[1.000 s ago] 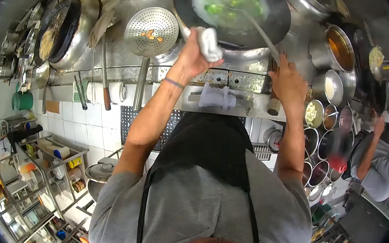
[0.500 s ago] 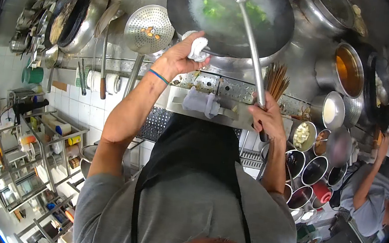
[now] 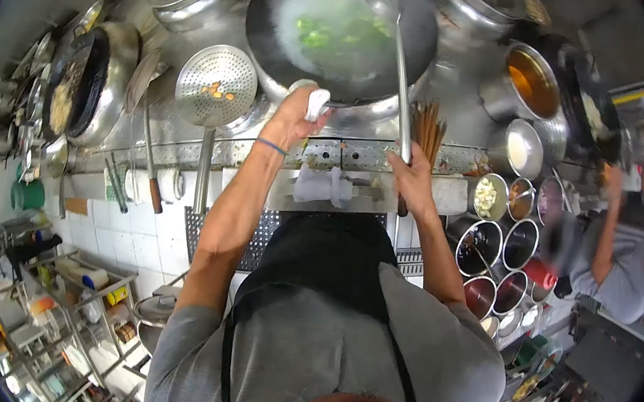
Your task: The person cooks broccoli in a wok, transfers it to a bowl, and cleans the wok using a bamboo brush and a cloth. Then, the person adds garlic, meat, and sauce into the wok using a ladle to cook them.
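Left hand [image 3: 298, 119] grips a white cloth [image 3: 318, 104] at the near rim of a steaming wok [image 3: 267, 24]. Right hand [image 3: 415, 181] is closed around a ladle [image 3: 403, 91]. Since a second ago, the ladle's handle has shifted right, leaving the greens [image 3: 317, 35] in the wok uncrossed.

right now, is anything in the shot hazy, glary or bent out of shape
In the head view, a pale haze, likely steam, softens the greens in the wok, while the ladle handle reads fairly clearly; in the head view, glare shines off the steel counter; in the head view, wide-lens distortion tilts the shelves, with black corners.
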